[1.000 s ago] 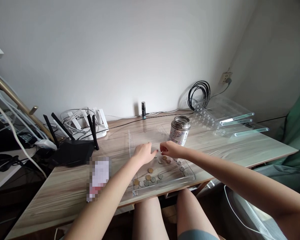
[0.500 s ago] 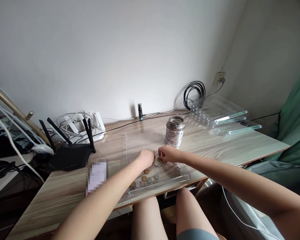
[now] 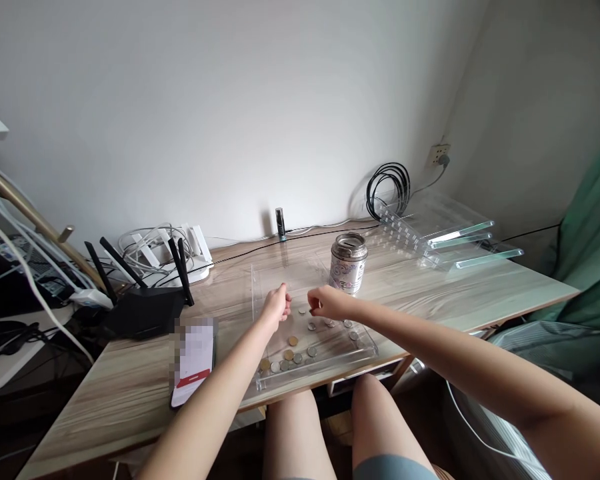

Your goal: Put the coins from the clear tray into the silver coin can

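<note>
My left hand (image 3: 277, 305) is above the clear plastic tray (image 3: 285, 273), its fingers curled in and its thumb pointing up. What it holds, if anything, is hidden. Close by on the right, my right hand (image 3: 333, 303) has its fingertips pinched low over the tray; I cannot make out what is in them. A silver coin (image 3: 302, 311) lies between the two hands. Several silver and brass-coloured coins, among them a brass one (image 3: 293, 341), are spread over the tray's near part. A patterned tin (image 3: 349, 263) with a slotted metal lid stands just behind my right hand.
On the left are a black router (image 3: 143, 312), white cabled devices (image 3: 193, 257) and a phone (image 3: 195, 360). A small dark bottle (image 3: 280, 223) stands against the wall. Clear plastic trays (image 3: 445, 227) are stacked at the right, by a coiled black cable (image 3: 389, 190).
My left hand has moved left and slightly up, away from my right hand. The right hand has shifted slightly left and up. A coin between them now shows clearly.
</note>
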### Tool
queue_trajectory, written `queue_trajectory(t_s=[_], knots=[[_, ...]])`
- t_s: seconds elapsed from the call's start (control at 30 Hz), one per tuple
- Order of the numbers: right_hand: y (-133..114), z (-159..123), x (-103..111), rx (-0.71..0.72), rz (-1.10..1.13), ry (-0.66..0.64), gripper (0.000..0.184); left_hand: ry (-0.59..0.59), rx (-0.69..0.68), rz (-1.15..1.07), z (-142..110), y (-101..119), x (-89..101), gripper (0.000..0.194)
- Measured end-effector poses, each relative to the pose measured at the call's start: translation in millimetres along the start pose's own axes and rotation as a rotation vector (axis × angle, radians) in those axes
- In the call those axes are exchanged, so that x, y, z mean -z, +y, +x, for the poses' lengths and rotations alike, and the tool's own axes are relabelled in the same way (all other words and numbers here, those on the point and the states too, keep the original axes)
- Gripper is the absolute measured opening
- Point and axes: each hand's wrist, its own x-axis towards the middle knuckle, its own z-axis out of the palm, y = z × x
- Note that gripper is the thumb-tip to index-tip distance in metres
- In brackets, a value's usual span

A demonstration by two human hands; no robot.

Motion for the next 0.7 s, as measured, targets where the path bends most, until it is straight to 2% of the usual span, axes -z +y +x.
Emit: queue_trajectory(t_s=[0.07,0.17,0.23,0.3,0.4,0.5,0.57,0.63,0.7], knots=[[-11,6,10,0.047,0.105,0.063,0.009,-0.118,0.168,-0.183,-3,3,-0.2,0.043],[-25,14,24,0.108,0.183,0.072,0.012,-0.269,0.316,-0.398,-7,8,-0.7,0.04],[-26,13,28,0.113,0.118,0.089,0.013,-0.285,0.272,-0.407,-9,11,1.0,0.033],[-19,6,25,0.057,-0.013,0.064,0.013,-0.26,0.188,-0.334,-9,11,4.2,0.026],[-2,-12,9,-0.06,-0.176,-0.059,0.018,-0.212,0.12,-0.245,-7,5,8.2,0.025],[10,-25,-10,-0.095,-0.23,-0.068,0.026,-0.152,0.04,-0.149,-4,-4,6.7,0.028],[13,-28,-17,-0.089,-0.242,-0.067,0.021,-0.083,-0.124,0.093,-5,-10,2.3,0.026],[14,-28,-17,-0.076,-0.235,-0.079,0.017,-0.016,-0.357,0.543,-9,-14,-3.0,0.02],[14,-29,-14,-0.044,-0.232,-0.095,0.019,0.005,-0.509,0.969,-14,-15,-7.4,0.019]])
